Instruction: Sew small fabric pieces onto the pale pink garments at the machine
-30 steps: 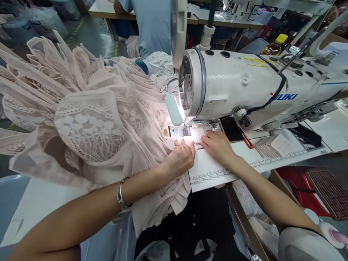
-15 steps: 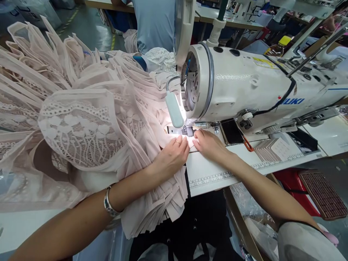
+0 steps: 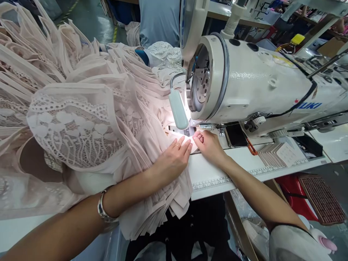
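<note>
My left hand (image 3: 174, 156) lies palm down on pale pink fabric (image 3: 184, 137) in front of the needle area, its fingers stretched out and slightly apart. Close by, my right hand (image 3: 208, 145) has its fingers curled, with thumb and forefinger pinching the fabric's edge. The sewing machine (image 3: 244, 79) stands above both hands. A small lit lamp (image 3: 178, 109) hangs beside its head and brightens the cloth. Partly hidden by the lamp and fingers is the presser foot (image 3: 187, 132). A large pile of pale pink lace bras (image 3: 73, 127) reaches up to my left hand.
A dark phone-like slab (image 3: 236, 135) and an orange-handled tool (image 3: 251, 147) lie right of my right hand. Stacked cards (image 3: 280, 153) sit farther right. A ruler tape (image 3: 212, 183) runs along the table's front. Beyond the machine is a person in blue (image 3: 160, 23).
The view has shifted, so the machine appears larger and farther right. My left fingers have spread a little on the fabric. My right fingers are curled more tightly.
</note>
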Tool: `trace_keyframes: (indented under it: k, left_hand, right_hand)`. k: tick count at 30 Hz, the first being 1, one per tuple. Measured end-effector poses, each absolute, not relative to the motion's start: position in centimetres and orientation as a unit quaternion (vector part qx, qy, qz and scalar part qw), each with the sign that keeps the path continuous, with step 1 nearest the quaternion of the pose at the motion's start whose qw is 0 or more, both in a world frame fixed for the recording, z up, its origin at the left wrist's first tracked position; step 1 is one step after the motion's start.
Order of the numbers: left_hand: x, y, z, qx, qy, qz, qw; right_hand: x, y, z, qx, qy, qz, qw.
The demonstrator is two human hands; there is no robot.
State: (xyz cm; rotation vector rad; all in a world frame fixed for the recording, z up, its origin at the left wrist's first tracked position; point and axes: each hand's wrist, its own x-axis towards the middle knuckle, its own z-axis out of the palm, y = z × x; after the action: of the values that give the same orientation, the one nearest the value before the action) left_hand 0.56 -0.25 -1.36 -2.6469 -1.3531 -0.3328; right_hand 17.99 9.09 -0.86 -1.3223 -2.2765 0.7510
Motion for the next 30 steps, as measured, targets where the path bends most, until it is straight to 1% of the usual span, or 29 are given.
trace_keyframes:
  k: [3, 9, 13, 15, 18, 21, 26, 30]
  left_hand:
    - [0.8, -0.2, -1.1, -0.881, -0.458, -0.088, 0.078]
    - [0.8, 0.3, -1.3, -0.884, -0.453, -0.088, 0.079]
    - [0.9, 0.4, -1.5, -0.877, -0.461, -0.124, 0.059]
    - [0.9, 0.5, -1.4, -0.855, -0.493, -0.148, 0.060]
    - [1.1, 0.4, -0.9, -0.826, -0.540, -0.144, 0.076]
    - [1.3, 0.4, -0.5, -0.852, -0.502, -0.115, 0.096]
    - [1.9, 0.7, -1.1, -0.868, -0.463, -0.132, 0.120]
    - [1.9, 1.1, -1.6, -0.878, -0.453, -0.110, 0.113]
  right_hand:
    - [17.9, 9.2, -0.9, -0.469, -0.818, 0.260, 0.208]
    - [18.4, 8.9, -1.1, -0.458, -0.828, 0.238, 0.218]
    - [19.5, 8.6, -1.3, -0.373, -0.877, 0.181, 0.244]
    - [19.6, 8.2, -1.2, -0.330, -0.908, 0.128, 0.222]
    - [19.1, 7.6, -0.9, -0.303, -0.941, 0.029, 0.148]
    - [18.6, 7.3, -0.4, -0.293, -0.951, -0.023, 0.097]
    - [19.1, 8.6, -0.2, -0.289, -0.954, 0.021, 0.080]
    - [20.3, 10.1, -1.0, -0.319, -0.944, 0.062, 0.053]
